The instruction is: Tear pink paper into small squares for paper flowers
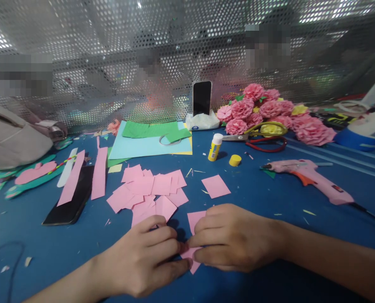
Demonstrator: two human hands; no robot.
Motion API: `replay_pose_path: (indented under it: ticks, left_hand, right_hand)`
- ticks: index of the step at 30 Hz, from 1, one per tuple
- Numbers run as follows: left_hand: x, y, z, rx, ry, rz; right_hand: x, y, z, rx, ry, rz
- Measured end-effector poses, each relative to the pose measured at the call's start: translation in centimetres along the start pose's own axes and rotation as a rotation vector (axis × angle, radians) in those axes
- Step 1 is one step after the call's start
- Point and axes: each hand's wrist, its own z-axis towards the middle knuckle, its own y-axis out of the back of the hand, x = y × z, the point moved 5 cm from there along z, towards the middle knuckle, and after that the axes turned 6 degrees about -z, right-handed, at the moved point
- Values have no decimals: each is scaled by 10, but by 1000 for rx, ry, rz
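Near the front of the blue table, my left hand [152, 256] and my right hand [234, 237] meet over a small pink paper piece [193, 264]. Fingers of both hands are closed on its edges, and they hide most of it. Another pink paper square [195, 219] lies partly beneath my right hand. Just beyond my left hand is a loose pile of pink paper squares [143, 185]. A single pink square [216, 186] lies apart, to the right of the pile.
Behind the pile stand an uncapped glue stick [215, 148] and its yellow cap [235, 160]. Scissors [253, 138] rest by pink paper flowers [263, 109]. A pink glue gun [313, 179] lies right. Pink strips [99, 172] and a black phone [78, 204] lie left; green sheets [149, 129] sit behind.
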Motion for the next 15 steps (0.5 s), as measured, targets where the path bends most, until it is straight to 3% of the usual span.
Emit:
replay_pose_path:
  ticks: [15]
  left_hand:
    - [1, 1, -2, 13, -5, -16]
  right_hand:
    - [0, -1, -1, -28, -10, 40]
